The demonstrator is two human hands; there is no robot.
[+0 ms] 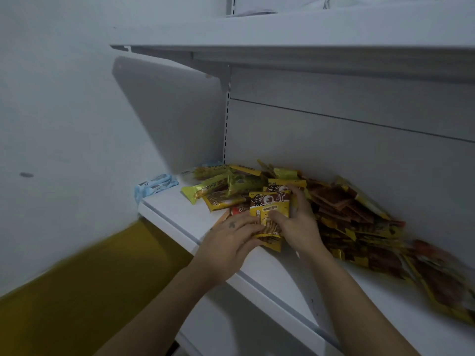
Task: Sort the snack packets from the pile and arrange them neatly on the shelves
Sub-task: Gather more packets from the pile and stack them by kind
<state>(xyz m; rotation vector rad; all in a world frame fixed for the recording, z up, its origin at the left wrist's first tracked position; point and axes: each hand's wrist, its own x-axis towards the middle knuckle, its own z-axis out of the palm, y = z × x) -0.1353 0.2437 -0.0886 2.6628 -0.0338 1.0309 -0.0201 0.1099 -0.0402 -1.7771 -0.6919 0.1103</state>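
A yellow and brown snack packet with large dark characters stands upright at the front of the pile, with more like it behind. My left hand holds its lower left edge. My right hand grips its right side, thumb across the front. A long pile of brown and yellow packets stretches right along the white shelf. Green-yellow packets lie at the pile's left end.
Light blue packets lie at the shelf's left corner by the wall. Another white shelf hangs above, with a grey back panel behind the pile. A yellow surface lies below to the left.
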